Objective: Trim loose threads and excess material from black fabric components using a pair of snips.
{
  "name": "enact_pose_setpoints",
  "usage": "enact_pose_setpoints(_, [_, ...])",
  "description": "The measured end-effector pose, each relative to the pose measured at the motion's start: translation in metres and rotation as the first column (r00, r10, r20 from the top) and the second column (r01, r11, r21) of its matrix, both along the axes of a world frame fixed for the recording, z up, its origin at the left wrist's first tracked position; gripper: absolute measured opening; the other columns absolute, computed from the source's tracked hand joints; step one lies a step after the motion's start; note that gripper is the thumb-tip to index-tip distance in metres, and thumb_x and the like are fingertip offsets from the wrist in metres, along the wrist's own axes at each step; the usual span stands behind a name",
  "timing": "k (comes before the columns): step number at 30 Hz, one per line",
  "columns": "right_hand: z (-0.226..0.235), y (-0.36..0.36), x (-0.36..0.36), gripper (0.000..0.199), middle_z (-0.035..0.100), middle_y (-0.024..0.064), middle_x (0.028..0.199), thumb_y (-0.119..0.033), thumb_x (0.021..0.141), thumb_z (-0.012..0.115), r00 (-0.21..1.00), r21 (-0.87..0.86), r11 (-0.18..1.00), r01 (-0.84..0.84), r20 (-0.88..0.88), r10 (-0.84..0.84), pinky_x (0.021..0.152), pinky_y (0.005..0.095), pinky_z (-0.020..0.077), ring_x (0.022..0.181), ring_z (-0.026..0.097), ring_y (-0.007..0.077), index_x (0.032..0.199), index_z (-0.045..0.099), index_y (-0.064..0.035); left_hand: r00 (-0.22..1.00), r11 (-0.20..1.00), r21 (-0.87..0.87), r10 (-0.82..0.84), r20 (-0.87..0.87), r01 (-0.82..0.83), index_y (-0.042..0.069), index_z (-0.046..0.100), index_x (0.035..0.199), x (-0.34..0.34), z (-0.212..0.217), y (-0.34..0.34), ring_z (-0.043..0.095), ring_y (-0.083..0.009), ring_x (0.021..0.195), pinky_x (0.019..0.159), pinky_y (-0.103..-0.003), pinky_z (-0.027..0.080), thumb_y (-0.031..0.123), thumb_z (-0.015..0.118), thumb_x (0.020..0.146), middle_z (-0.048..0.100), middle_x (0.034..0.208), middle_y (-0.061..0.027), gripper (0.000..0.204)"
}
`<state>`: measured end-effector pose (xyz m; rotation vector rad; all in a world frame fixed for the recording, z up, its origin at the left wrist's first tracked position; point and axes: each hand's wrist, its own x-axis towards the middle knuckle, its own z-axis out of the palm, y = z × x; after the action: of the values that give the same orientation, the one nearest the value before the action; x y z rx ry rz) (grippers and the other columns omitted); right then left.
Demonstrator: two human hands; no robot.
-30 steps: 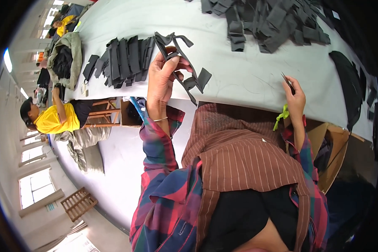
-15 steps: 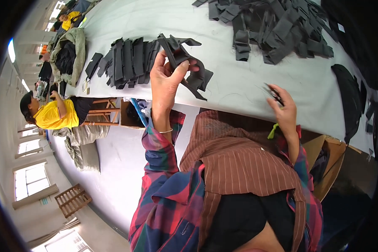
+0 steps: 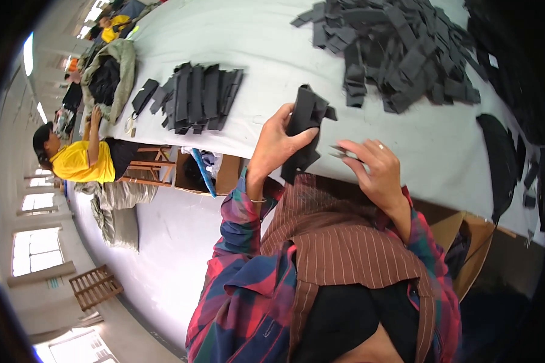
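Bundle of dark grey fabric strips (image 3: 303,130) is at the near edge of the white-covered table (image 3: 278,45), its lower end reaching past that edge. Fingers behind and thumb across the front, the left hand (image 3: 277,145) grasps it; whether the strips also touch the cloth cannot be told. Just right of the bundle, and apart from it, the right hand (image 3: 378,169) pinches a small pointed metal tool (image 3: 340,152) whose tips face the bundle; snips or tweezers, too small to say. Left of the bundle lies an orderly row of strips (image 3: 201,100), side by side, which looks like the finished portion. Beyond the bundle and to its right sprawls a larger, tangled heap of strips (image 3: 399,54), apparently not yet dealt with, so the work seems only partway along, with more left than done. How many pieces the bundle holds is unclear. Well right of the bundle rests a curved black piece (image 3: 496,157); far to its left stands a co-worker in a yellow shirt (image 3: 85,160).
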<state>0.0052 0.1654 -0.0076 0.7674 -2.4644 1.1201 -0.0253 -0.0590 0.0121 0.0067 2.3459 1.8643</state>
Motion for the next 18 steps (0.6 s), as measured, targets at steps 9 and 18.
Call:
enact_pose_setpoints(9, [-0.046, 0.064, 0.004, 0.029, 0.067, 0.0091, 0.094, -0.008, 0.084, 0.064, 0.83, -0.214, 0.923, 0.32, 0.534, -0.164, 0.074, 0.0261, 0.0464, 0.078, 0.059, 0.0141, 0.114, 0.063, -0.0057, 0.81, 0.774, -0.346, 0.341, -0.478, -0.53, 0.004, 0.056, 0.121, -0.04, 0.035, -0.139, 0.058, -0.017, 0.081, 0.073, -0.029, 0.048, 0.016, 0.073, 0.074, 0.06, 0.092, -0.0102, 0.051])
enact_pose_setpoints(18, [-0.079, 0.099, -0.001, 0.024, 0.065, 0.0041, 0.092, -0.011, 0.089, 0.061, 0.752, -0.18, 0.795, 0.579, 0.495, -0.435, 0.076, 0.0238, 0.0444, 0.082, 0.056, 0.0109, 0.112, 0.063, -0.0031, 0.413, 0.127, -0.397, 0.135, -0.901, -0.909, 0.004, 0.057, 0.117, -0.134, 0.038, -0.293, 0.054, -0.0357, 0.105, 0.09, -0.042, 0.044, 0.019, 0.07, 0.073, 0.056, 0.113, -0.0169, 0.048])
